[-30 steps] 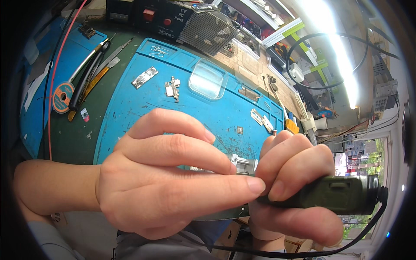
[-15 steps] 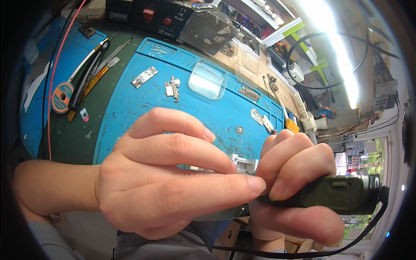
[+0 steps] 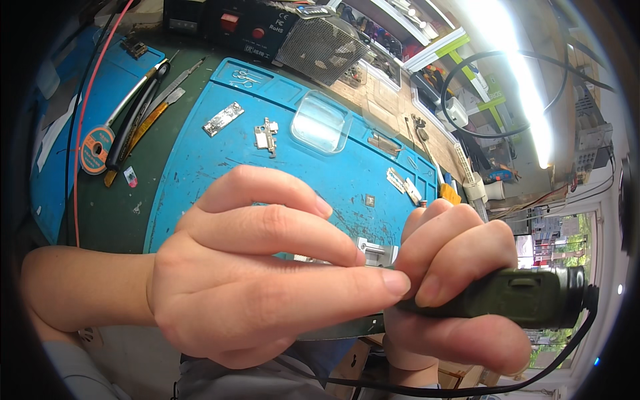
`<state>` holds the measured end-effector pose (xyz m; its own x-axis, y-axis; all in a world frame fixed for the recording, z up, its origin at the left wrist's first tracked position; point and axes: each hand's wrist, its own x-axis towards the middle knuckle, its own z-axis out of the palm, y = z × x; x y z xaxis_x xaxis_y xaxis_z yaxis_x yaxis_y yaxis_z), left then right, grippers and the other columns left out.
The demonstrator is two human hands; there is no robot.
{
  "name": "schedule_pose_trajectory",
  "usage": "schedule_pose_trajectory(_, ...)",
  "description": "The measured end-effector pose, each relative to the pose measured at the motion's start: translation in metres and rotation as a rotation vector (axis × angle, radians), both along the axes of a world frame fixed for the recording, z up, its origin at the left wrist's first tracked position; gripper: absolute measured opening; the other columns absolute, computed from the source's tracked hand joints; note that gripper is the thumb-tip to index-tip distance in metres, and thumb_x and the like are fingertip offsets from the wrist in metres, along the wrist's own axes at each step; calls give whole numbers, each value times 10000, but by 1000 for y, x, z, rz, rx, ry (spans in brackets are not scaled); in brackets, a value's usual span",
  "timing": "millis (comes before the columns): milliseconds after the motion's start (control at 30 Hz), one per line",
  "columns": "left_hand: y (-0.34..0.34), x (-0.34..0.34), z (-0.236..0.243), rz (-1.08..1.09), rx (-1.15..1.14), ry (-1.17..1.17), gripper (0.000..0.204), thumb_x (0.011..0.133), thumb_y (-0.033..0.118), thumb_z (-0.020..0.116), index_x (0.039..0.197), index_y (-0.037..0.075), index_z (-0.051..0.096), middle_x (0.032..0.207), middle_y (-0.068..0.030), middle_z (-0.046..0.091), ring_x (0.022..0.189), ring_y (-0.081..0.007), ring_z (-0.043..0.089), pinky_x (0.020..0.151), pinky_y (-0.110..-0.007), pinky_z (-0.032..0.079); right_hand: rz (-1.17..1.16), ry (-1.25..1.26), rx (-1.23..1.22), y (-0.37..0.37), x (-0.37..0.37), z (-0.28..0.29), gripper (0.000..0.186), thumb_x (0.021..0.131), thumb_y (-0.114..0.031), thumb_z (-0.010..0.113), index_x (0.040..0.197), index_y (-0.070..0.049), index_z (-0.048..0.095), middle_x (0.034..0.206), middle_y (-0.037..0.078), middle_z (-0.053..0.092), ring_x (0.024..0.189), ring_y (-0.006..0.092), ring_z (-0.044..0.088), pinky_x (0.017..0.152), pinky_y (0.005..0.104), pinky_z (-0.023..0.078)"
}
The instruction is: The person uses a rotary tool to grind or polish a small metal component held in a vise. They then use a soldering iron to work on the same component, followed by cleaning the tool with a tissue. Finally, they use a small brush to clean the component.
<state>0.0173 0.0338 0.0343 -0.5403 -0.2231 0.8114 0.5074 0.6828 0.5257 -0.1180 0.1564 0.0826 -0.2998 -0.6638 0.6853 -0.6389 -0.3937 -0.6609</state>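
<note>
My right hand grips a dark olive-green handheld device with a black cable at its right end. My left hand is closed beside it, index fingertip touching the right hand's fingers, middle finger curved down; what it holds underneath is hidden. A silver metal fixture shows behind both hands, partly covered, on a blue work mat. Farther back on the mat are small circuit boards and a clear tray.
A soldering wick spool and several hand tools lie left. A black equipment box, mesh panel and shelves stand behind. A lit lamp and cable loop hang right; a red wire crosses the left side.
</note>
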Motion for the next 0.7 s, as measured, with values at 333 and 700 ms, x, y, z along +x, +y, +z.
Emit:
schedule_pose_trajectory(333,-1,0,0,-1,-13,-1,283,917,74,571,1166,63,705,1028,-32,786,988,-163,696,951,-369,453,18,-200,91,0,-8,2,670,897,-786,571,702,-161,429,681,-51,414,552,82,382,552,259,271)
schedule_pose_trajectory(700,-1,1,0,8,-12,-5,277,930,83,569,1171,70,705,1026,-30,785,988,-161,696,951,-370,454,-15,-217,63,0,-5,1,631,925,-731,602,698,-165,441,685,-58,420,558,83,385,554,264,269)
